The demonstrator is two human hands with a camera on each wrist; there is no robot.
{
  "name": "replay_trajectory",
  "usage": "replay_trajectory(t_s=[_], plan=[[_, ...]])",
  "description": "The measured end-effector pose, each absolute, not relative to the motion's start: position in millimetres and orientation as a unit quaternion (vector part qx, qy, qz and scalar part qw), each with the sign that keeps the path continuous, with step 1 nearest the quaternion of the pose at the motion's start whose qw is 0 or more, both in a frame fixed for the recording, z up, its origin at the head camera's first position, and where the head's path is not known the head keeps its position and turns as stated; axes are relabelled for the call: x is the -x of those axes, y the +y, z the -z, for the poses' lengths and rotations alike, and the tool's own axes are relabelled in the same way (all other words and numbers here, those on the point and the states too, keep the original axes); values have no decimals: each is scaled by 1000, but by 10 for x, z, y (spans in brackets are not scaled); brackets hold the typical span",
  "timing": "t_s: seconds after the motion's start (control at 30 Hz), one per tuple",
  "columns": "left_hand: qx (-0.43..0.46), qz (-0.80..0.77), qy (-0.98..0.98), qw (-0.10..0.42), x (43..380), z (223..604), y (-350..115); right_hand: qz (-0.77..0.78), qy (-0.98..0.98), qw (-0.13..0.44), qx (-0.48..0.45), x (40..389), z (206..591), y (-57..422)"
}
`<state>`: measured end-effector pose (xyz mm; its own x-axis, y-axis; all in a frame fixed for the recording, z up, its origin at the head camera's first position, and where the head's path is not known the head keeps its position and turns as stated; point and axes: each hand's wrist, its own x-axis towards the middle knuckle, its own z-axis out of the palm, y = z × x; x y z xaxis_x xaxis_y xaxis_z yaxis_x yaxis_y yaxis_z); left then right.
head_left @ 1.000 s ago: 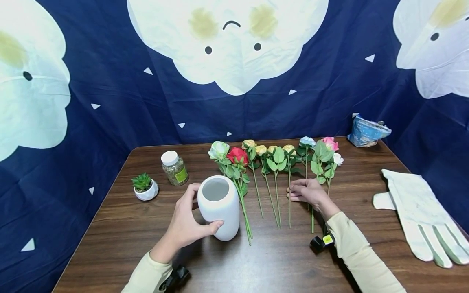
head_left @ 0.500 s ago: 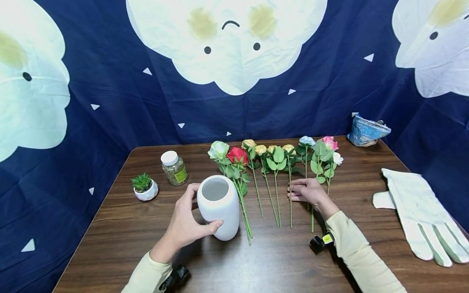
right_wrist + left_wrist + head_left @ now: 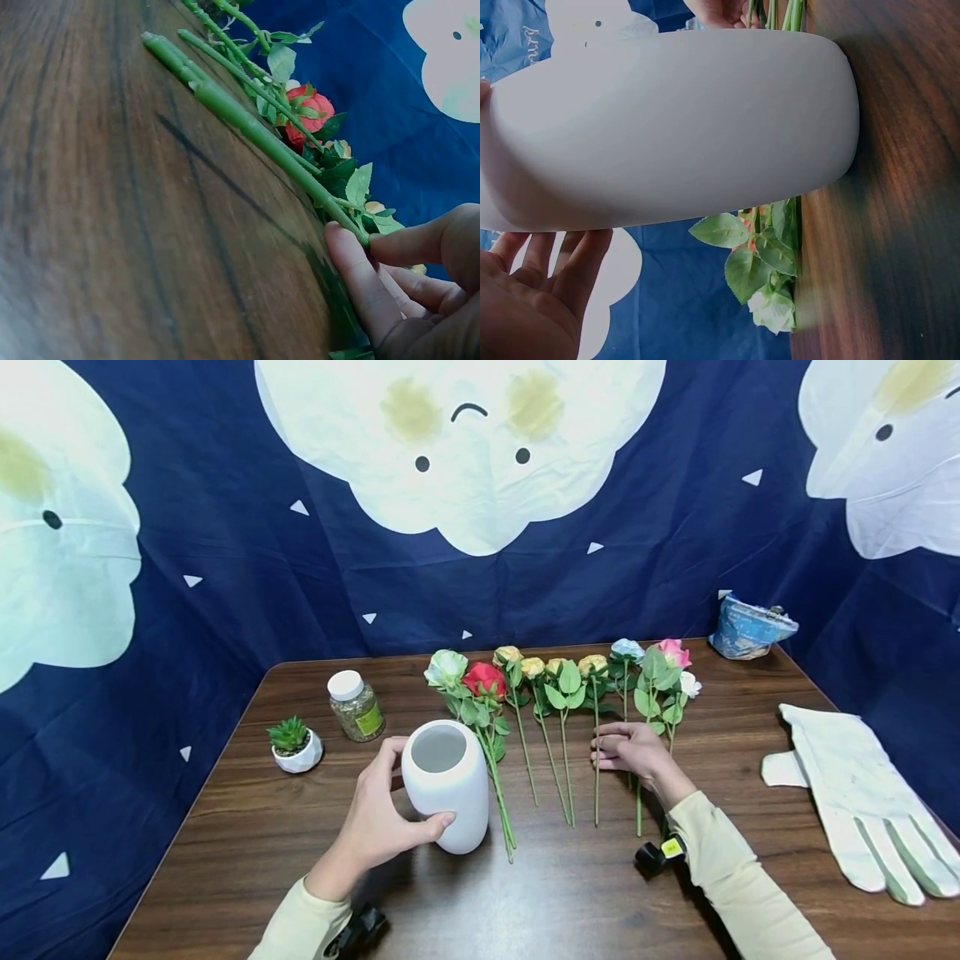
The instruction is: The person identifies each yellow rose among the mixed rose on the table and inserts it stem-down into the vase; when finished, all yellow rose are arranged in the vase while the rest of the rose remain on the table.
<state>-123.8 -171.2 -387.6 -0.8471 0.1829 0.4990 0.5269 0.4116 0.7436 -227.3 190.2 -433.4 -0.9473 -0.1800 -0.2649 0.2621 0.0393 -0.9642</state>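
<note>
A white vase (image 3: 459, 797) stands upright on the brown wooden table, its open mouth facing up. My left hand (image 3: 382, 818) holds it from the left, thumb across the near side and the fingers behind; the left wrist view has the vase's smooth wall (image 3: 675, 127) filling most of the frame. Toward the right, my right hand (image 3: 633, 756) pinches the green stem (image 3: 262, 139) of a yellow rose (image 3: 592, 665) between thumb and fingers. That stem casts a shadow on the wood below it. Other yellow roses (image 3: 532, 667) lie just left of it.
Red (image 3: 485, 679) and pale green (image 3: 446, 668) roses lie behind the vase. Right of my hand are blue (image 3: 627, 650) and pink (image 3: 674, 652) flowers. A jar (image 3: 356, 706) and succulent pot (image 3: 298, 756) stand left; white gloves (image 3: 862, 793) and a blue bag (image 3: 752, 628) are right.
The pinched yellow rose has shifted slightly to the right, its stem now closer to upright in the head view. The left hand and vase stay in place.
</note>
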Motion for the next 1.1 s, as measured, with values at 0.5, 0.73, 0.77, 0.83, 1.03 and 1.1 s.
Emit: replay_trajectory(t_s=[0.5,0.73,0.77,0.83,1.03,1.1], plan=[[210,499,-824,166,1225,3858,-1711,699,700,145,-35,2303,4326,1942],[211,500,-823,165,1223,3863,-1710,707,693,134,-30,2286,4307,1937],[211,500,-824,165,1223,3863,-1711,711,690,131,-31,2285,4306,1937],[211,501,-823,164,1223,3861,-1710,719,682,127,-29,2282,4302,1941],[212,499,-824,166,1228,3857,-1710,737,666,108,-39,2285,4271,1948],[213,499,-824,167,1231,3859,-1712,742,661,103,-46,2287,4262,1948]])
